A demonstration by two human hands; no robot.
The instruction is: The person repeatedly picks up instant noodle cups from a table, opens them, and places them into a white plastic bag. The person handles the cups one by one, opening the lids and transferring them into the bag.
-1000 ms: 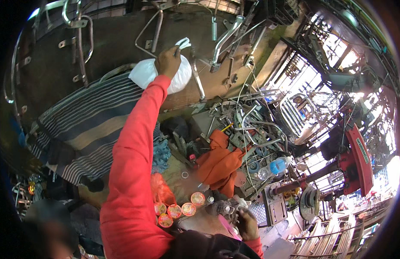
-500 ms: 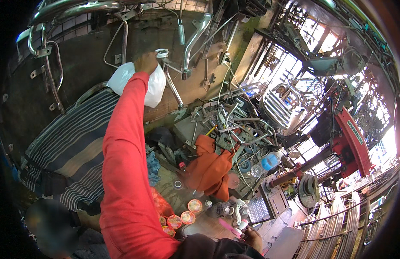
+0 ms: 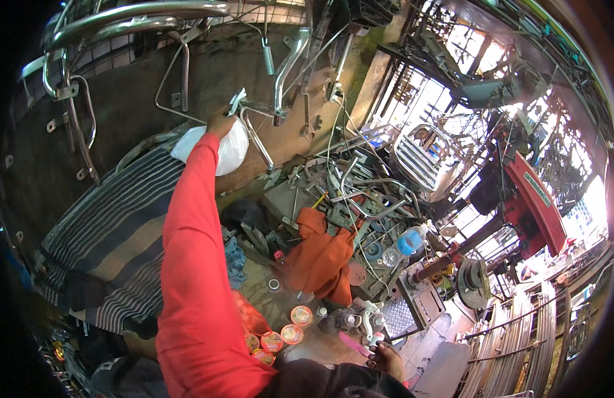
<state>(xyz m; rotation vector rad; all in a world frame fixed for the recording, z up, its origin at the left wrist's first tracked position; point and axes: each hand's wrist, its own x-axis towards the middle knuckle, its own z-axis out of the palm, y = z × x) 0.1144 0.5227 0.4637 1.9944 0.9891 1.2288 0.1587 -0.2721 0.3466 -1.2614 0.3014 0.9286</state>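
My left arm, in a red sleeve, stretches up toward the brown wall panel. My left hand [image 3: 220, 123] is closed around the gathered top of a white plastic bag [image 3: 232, 147], and the bag's handles stick up above my fist. The bag hangs beside a chrome tube [image 3: 257, 140] on the panel, over one end of a striped cloth [image 3: 121, 225]. At the lower right, my right hand [image 3: 388, 361] has its fingers curled by a slim pink piece [image 3: 353, 345], whose kind I cannot make out. Small round tubs with printed lids [image 3: 292, 333] stand to its left.
An orange cloth [image 3: 320, 262] lies by a heap of metal parts [image 3: 360, 192]. A red machine [image 3: 536, 205] stands at the right, with bundled metal rods [image 3: 512, 345] below it. Chrome bars [image 3: 141, 14] hang along the top. Dark clothing of another person [image 3: 124, 375] shows lower left.
My left hand and the white bag have come down slightly, and the bag's handles now point up. The right hand stays by the pink piece. The whole view has shifted a little.
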